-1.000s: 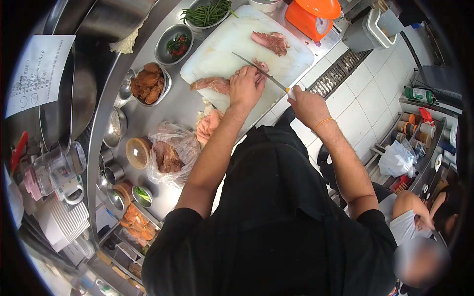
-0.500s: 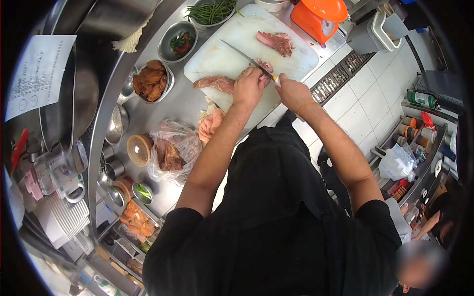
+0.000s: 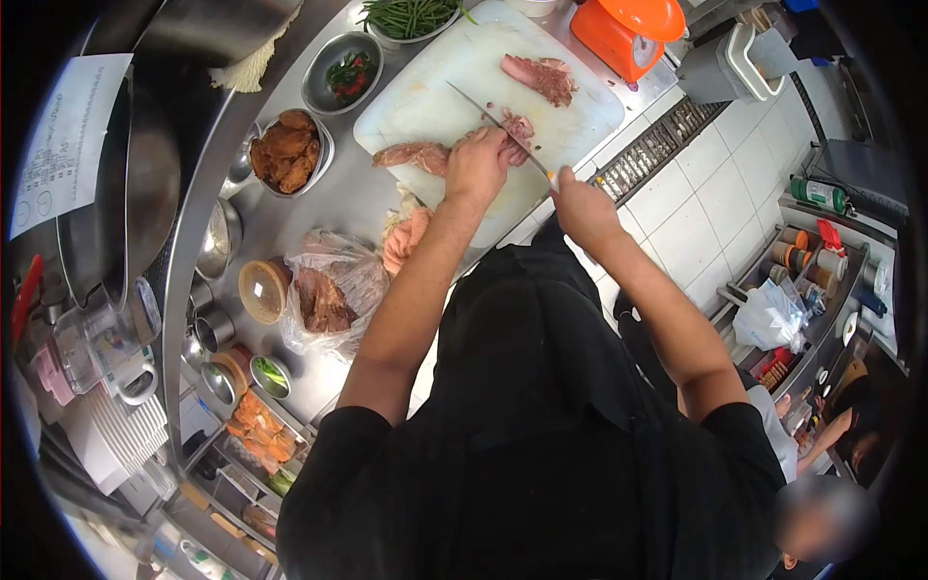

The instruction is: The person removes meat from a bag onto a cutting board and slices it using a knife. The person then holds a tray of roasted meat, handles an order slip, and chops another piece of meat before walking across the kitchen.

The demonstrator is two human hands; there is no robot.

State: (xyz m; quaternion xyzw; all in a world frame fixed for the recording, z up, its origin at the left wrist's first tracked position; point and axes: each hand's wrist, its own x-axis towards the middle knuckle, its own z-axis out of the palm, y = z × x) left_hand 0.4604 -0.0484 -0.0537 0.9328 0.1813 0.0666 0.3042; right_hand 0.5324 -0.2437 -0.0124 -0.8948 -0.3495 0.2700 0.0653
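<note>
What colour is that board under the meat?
The cutting board is white, seen in the head view.

Meat strip (image 3: 413, 156): pinkish brown
Far meat piece (image 3: 543, 79): dull red, paler pink at one end
Knife (image 3: 499, 126): grey blade, orange and white at the handle
Cutting board (image 3: 445, 58): white, faint yellowish smudges
Scale (image 3: 604, 43): bright orange, pale dial
Beans (image 3: 408, 15): deep green
Chopped garnish (image 3: 350, 79): red and dark green
Fried pieces (image 3: 287, 153): reddish brown
Apron (image 3: 541, 387): plain black
Floor tiles (image 3: 703, 176): white, gridded by grey lines
Paper (image 3: 72, 145): white, rows of dark print
Desk (image 3: 333, 205): silvery grey
</note>
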